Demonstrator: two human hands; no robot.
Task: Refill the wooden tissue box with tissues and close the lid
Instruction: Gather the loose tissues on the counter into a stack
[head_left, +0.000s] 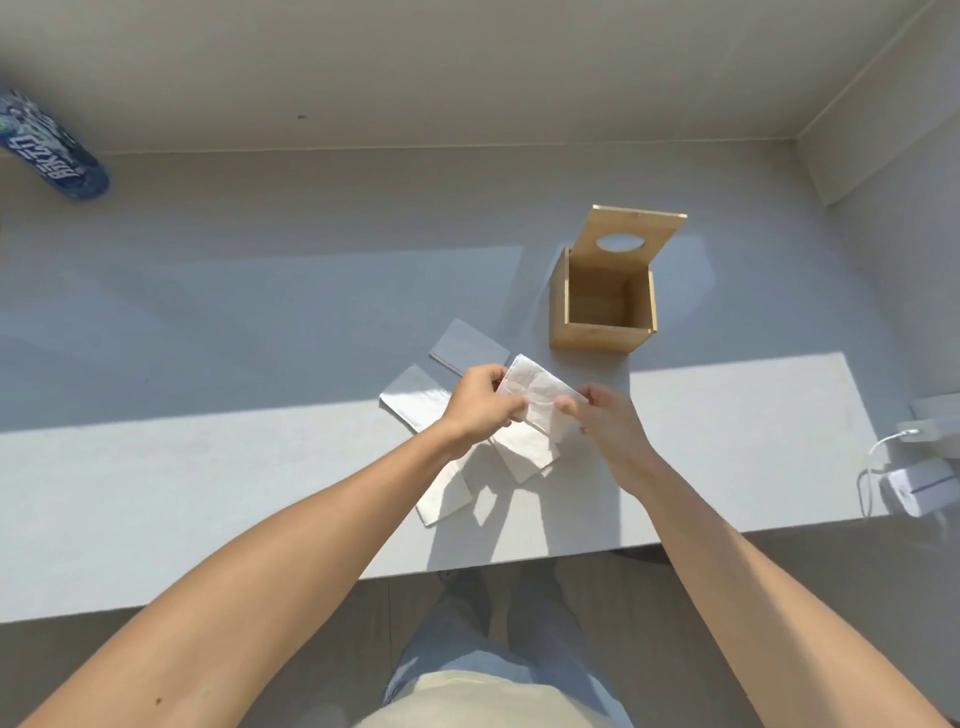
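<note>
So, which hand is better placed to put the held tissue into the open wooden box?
The right hand, probably. It grips the tissue on the side nearer the wooden box, which stands ahead and to the right with its lid up. The left hand would have to cross over.

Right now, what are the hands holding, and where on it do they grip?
Both hands hold one white tissue above the table. The left hand pinches its left edge, and the right hand pinches its right edge with the fingers.
</note>
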